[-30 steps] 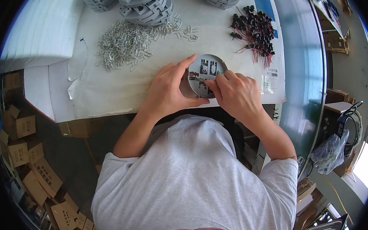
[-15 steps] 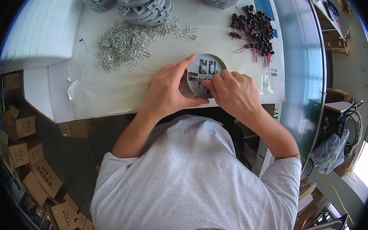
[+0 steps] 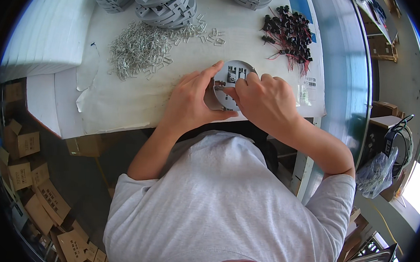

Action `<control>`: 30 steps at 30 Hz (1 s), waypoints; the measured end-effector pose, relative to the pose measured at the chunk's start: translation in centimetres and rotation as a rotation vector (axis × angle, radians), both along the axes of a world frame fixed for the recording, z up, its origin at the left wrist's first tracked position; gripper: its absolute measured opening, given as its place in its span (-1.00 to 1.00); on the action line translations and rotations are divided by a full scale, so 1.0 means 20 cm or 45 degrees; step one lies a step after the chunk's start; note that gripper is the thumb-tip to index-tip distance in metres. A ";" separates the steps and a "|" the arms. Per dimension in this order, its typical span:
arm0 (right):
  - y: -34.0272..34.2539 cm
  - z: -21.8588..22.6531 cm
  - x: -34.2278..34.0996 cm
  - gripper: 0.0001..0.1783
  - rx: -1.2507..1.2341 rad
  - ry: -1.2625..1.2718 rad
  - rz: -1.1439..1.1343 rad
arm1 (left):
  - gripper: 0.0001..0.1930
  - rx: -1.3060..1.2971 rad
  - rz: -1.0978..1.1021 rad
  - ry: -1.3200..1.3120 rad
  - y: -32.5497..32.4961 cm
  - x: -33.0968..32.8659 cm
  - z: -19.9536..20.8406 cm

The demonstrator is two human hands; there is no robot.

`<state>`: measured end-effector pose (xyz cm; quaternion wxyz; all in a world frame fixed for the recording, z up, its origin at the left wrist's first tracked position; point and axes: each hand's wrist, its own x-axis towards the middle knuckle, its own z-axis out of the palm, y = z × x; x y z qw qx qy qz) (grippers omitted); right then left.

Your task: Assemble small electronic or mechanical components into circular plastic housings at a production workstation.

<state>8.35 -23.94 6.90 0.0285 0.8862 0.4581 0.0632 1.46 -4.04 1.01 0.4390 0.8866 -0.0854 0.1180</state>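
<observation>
A round grey plastic housing (image 3: 229, 102) with dark slots and a raised rim sits near the table's front edge. Around its left side curves my left hand (image 3: 190, 100), thumb at the near rim and fingers at the far rim, gripping it. Over the right part of the housing is my right hand (image 3: 270, 99), its fingers curled and its thumb reaching inside. Near that thumb tip lies a small brownish metal part (image 3: 219, 84) at the housing's left side. Whatever the right fingers pinch is hidden.
A heap of U-shaped metal clips (image 3: 140, 49) lies at the back left, before stacked grey housings (image 3: 164, 7). Black parts with red wires (image 3: 291, 38) are piled at the back right. White foam sheets (image 3: 51, 32) stand at the left; cardboard boxes (image 3: 52, 201) fill the floor there.
My right thumb has moved left, deeper over the housing, and the right elbow has swung outward. The left hand keeps its grip, almost unmoved.
</observation>
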 end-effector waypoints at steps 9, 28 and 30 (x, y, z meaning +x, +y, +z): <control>-0.07 -0.02 0.00 -0.54 -0.150 -0.010 0.006 | 0.12 -0.021 0.006 0.026 0.00 0.00 -0.01; -0.50 -0.07 0.04 -0.40 1.195 0.171 -0.391 | -0.80 -0.023 -0.111 -0.038 -0.10 0.07 -0.01; -0.81 -0.02 0.31 -0.33 1.378 -0.096 -0.751 | -0.80 -0.061 -0.183 -0.040 -0.17 0.07 -0.02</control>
